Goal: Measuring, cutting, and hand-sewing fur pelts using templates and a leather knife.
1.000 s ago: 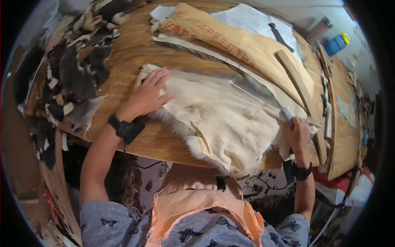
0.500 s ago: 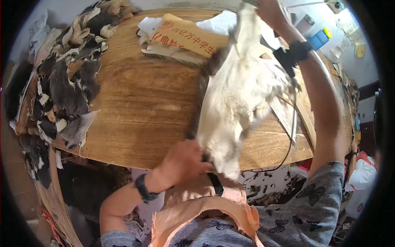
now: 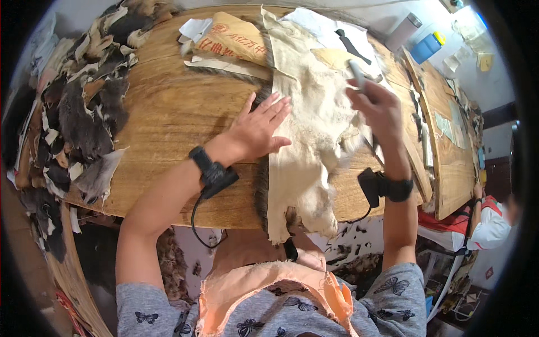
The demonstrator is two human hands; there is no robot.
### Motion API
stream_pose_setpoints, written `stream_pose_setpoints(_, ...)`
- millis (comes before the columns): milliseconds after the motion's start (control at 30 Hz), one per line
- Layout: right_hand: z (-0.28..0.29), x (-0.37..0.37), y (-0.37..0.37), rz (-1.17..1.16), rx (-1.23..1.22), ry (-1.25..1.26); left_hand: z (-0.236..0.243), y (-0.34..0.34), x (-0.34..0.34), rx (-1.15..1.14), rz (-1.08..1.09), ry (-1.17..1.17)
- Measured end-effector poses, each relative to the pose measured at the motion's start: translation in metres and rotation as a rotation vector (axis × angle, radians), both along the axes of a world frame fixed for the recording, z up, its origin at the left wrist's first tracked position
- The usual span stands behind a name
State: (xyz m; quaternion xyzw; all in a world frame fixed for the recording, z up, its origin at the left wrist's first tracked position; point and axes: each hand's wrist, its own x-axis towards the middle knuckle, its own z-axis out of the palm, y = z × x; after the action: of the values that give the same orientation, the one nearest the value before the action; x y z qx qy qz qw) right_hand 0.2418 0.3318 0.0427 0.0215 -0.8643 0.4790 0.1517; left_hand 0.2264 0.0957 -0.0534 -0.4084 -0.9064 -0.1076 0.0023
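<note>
Left hand [image 3: 259, 128] resting on hide [image 3: 309, 123] at left edge, fingers apart; right hand [image 3: 377, 104] hovering near right edge, fingers clamping grey tool [image 3: 355, 73]; broad palm pressure likely preventing slipping.

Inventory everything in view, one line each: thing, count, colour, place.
table: one, brown, centre
hide: one, cream with dark fur edging, across the table
scraps: many, mostly dark and cream, left
printed paper: count unclear, tan, partly under the hide
white paper: count unclear, far side
black tool: one, on white paper
wooden strip: one, tan, right of the hide
flask: one, greyish pink, far right
bottle: one, blue with yellow lid, beside the flask
co-worker: one, red-and-white clothing, right edge
small tool: one, grey, in the right hand
wristbands: two, black, wrists
apron: one, peach, bottom
hands: two, left hand on the hide's left edge, right raised over its right side
</note>
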Motion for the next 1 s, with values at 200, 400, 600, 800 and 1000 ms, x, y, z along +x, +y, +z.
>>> stream_pose_setpoints(200, 0.0, 0.034, 0.064, 0.395, -1.307, 0.133, -0.016, 0.023, 0.014, -0.06, 0.047, -0.163)
stream_pose_setpoints(400, -0.018, 0.031, 0.0, 0.257, -1.03, -0.062, -0.004, 0.015, 0.027, -0.022, 0.051, -0.149)
stream_pose_setpoints(600, -0.031, 0.016, -0.073, 0.176, -0.848, -0.226, 0.006, -0.024, 0.011, 0.021, 0.424, -0.021)
stream_pose_setpoints(800, -0.084, 0.026, -0.086, 0.053, -0.281, -0.196, 0.006, -0.023, 0.004, 0.544, 0.273, -0.359)
stream_pose_setpoints(1000, -0.089, 0.03, -0.084, 0.075, -0.19, -0.182, -0.001, -0.012, 0.003, 0.506, 0.432, -0.661)
